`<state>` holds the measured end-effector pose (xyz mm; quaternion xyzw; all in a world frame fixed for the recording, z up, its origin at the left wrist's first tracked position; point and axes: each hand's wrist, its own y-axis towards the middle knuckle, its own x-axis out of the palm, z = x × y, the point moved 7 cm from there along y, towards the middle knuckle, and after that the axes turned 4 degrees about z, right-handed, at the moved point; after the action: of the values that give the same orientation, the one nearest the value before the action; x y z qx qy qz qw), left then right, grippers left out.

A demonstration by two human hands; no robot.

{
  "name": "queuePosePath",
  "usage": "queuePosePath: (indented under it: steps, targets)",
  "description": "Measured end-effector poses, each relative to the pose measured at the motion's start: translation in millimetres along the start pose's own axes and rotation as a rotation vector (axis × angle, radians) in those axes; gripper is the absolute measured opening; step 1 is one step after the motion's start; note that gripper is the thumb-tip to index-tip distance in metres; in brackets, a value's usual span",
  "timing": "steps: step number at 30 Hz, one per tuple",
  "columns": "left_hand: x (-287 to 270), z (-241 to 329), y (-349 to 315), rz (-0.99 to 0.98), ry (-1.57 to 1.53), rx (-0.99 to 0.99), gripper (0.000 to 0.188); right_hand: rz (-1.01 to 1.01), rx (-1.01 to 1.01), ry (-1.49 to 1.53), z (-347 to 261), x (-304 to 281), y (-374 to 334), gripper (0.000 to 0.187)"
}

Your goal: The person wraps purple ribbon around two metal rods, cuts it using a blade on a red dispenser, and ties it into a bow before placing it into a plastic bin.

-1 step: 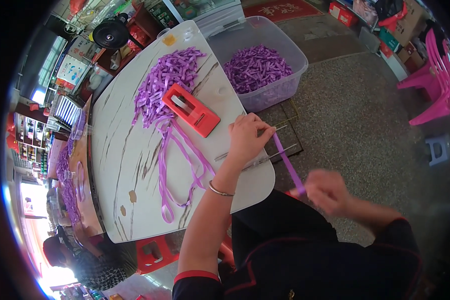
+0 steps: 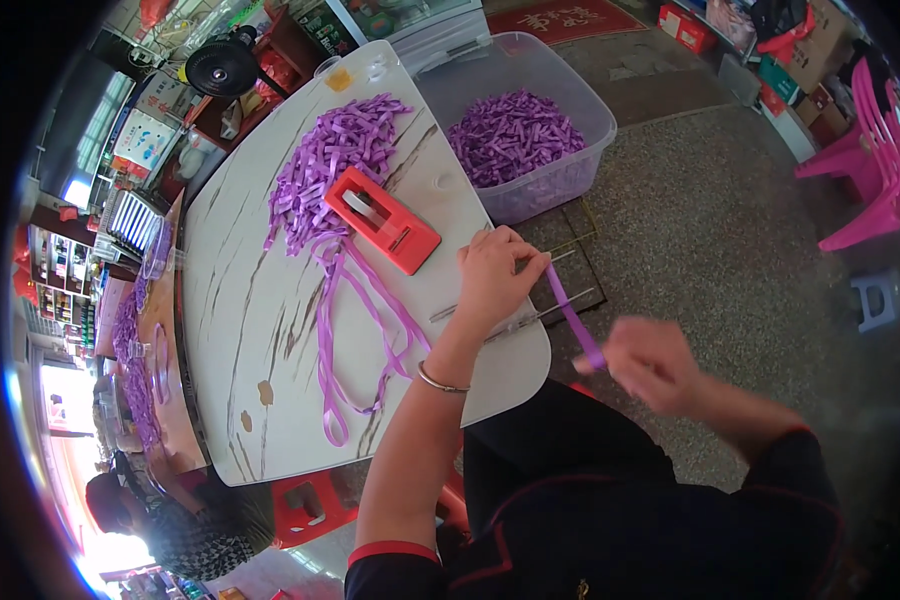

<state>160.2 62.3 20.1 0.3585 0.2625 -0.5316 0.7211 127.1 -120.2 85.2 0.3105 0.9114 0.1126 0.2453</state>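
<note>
My left hand (image 2: pixel 500 278) pinches a purple ribbon (image 2: pixel 570 310) by the right edge of the table. Two thin metal rods (image 2: pixel 565 305) jut out past that edge, and the ribbon crosses them. The ribbon's other end runs to the fingertips of my right hand (image 2: pixel 652 365), which is closed and blurred by motion above my lap. Left of my left hand lies a red tape dispenser (image 2: pixel 410 245). Beyond it sits a heap of purple ribbon pieces (image 2: pixel 335 155), from which long ribbon loops (image 2: pixel 327 350) trail toward my left forearm.
A clear plastic bin (image 2: pixel 600 150) holding many purple ribbon pieces stands beyond the marbled white table (image 2: pixel 240 300). A black fan (image 2: pixel 222 68) is at the far left. Pink chairs (image 2: pixel 875 160) stand at right. Another person (image 2: pixel 170 520) sits lower left, near a red stool (image 2: pixel 310 508).
My right hand has shifted slightly up and left with the ribbon end, and the stretch between my hands is a little shorter. My left hand stays in place.
</note>
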Motion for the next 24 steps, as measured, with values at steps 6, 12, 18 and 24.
queuePosePath:
  steps: [6, 12, 18, 24]
  targets:
    - [-2, -14, 0, 0.116, -0.073, 0.006, 0.013, 0.066, 0.240, 0.286, 69, -8, 100, 0.025]
    - [-4, -13, 3, 0.112, -0.105, -0.029, 0.011, 0.039, 0.488, 0.373, 148, 10, 116, 0.027]
    - [-10, -2, 2, 0.101, -0.150, -0.019, 0.015, 0.045, 0.626, 0.446, 197, 31, 87, 0.030]
    - [-5, 0, -2, 0.062, -0.007, 0.047, 0.014, 0.222, 0.800, 0.688, 209, 63, 12, 0.030]
